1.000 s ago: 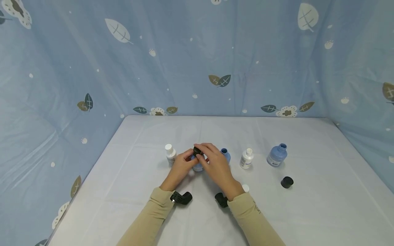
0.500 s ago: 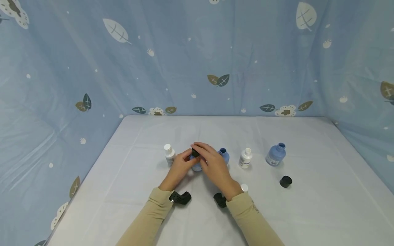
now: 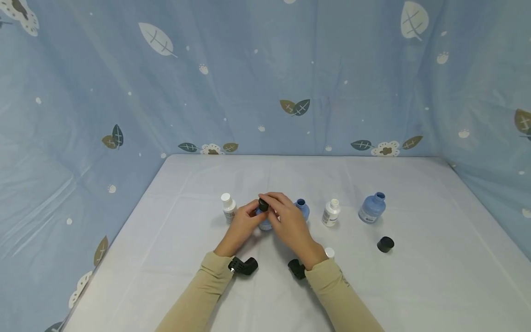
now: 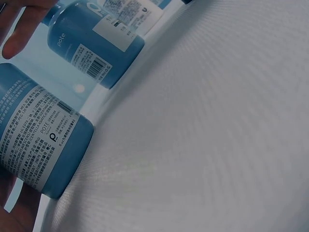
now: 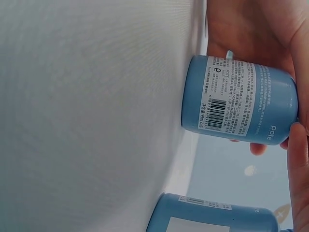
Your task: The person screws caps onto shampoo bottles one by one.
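Observation:
A blue bottle (image 3: 265,225) with a printed label stands upright between my hands. My left hand (image 3: 244,226) holds it by the side; in the right wrist view, fingers wrap behind the bottle (image 5: 231,99). My right hand (image 3: 290,226) pinches a black cap (image 3: 263,204) at the top of this bottle. The wrist views cut off the cap, so how far it sits on the neck cannot be told. Just right of it, partly behind my right hand, stands a second blue bottle (image 3: 303,210) with a bare, open neck.
A white bottle with a white cap (image 3: 227,203) stands left, by my left hand. To the right are a white bottle (image 3: 331,213) and an uncapped blue bottle (image 3: 372,209). A loose black cap (image 3: 386,244) lies nearer me. Something small and white (image 3: 329,252) shows beside my right wrist.
My right fingers have shifted slightly around the black cap, covering more of it half a second ago than now. The left hand and the bottles stay in place.

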The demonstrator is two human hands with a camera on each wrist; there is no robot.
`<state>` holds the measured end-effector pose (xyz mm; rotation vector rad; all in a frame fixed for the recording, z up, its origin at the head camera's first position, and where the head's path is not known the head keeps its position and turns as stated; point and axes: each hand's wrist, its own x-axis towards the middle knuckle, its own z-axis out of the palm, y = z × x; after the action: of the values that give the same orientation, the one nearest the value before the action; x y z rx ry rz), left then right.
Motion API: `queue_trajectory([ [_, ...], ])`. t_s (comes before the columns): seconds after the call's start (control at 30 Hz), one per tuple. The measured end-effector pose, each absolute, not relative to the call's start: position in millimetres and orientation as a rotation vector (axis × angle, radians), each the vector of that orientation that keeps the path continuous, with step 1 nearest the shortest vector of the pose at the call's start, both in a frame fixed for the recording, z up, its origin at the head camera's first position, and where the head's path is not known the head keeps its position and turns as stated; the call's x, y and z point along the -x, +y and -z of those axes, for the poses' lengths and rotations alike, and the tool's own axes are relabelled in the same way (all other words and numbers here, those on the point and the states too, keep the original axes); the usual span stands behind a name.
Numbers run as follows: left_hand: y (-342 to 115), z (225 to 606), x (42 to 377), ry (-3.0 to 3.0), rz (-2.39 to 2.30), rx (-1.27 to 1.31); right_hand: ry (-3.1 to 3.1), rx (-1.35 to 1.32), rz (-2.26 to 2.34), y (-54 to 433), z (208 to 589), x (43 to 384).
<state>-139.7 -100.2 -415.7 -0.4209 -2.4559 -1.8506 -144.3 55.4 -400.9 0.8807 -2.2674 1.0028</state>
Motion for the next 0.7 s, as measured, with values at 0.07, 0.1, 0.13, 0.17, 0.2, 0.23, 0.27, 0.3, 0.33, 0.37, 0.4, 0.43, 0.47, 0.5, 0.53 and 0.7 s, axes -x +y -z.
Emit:
queue_trajectory([
  [0.07,-100.3,415.5,140.1,-2.457,1.853,0.42,-2.266,-0.878,-1.005,55.5,400.9,144.6],
  [0.1,-100.3,415.7,140.5,-2.459,1.854,0.418,-2.266,-0.876,-1.009,55.6,400.8,144.7],
  [0.13,-100.3,416.0,140.8,-2.458,1.86,0.42,-2.268,-0.874,-1.009,55.6,400.6,144.8],
  [0.17,-100.2,416.4,141.3,-2.454,1.866,0.421,-2.269,-0.871,-1.008,55.7,400.4,144.7],
  [0.2,-100.3,416.7,141.6,-2.451,1.871,0.424,-2.272,-0.869,-1.006,55.7,400.4,144.7],
  [0.23,-100.3,416.9,141.7,-2.449,1.875,0.425,-2.272,-0.869,-1.005,55.8,400.2,144.6],
  [0.27,-100.4,417.2,141.9,-2.446,1.881,0.427,-2.273,-0.867,-1.006,55.9,399.9,144.4],
  [0.3,-100.4,417.5,142.1,-2.445,1.884,0.428,-2.275,-0.864,-1.005,55.9,399.8,144.3],
  [0.33,-100.4,417.7,142.1,-2.444,1.885,0.428,-2.277,-0.861,-1.004,56.0,399.7,144.3],
  [0.37,-100.4,417.8,142.2,-2.443,1.883,0.428,-2.282,-0.856,-1.001,56.2,399.8,144.2],
  [0.4,-100.4,417.5,142.0,-2.445,1.876,0.43,-2.286,-0.853,-1.0,56.1,400.0,144.4],
  [0.43,-100.4,417.3,141.9,-2.446,1.873,0.431,-2.289,-0.849,-1.001,56.1,400.0,144.3],
  [0.47,-100.3,417.2,141.8,-2.447,1.868,0.43,-2.292,-0.846,-1.003,56.1,400.2,144.3],
  [0.5,-100.2,416.9,141.6,-2.448,1.861,0.429,-2.295,-0.842,-1.005,56.1,400.5,144.4],
  [0.53,-100.1,416.7,141.5,-2.448,1.859,0.428,-2.299,-0.839,-1.008,56.0,400.5,144.4],
  [0.7,-99.9,417.8,142.1,-2.429,1.867,0.441,-2.305,-0.823,-1.028,55.1,401.0,144.2],
])
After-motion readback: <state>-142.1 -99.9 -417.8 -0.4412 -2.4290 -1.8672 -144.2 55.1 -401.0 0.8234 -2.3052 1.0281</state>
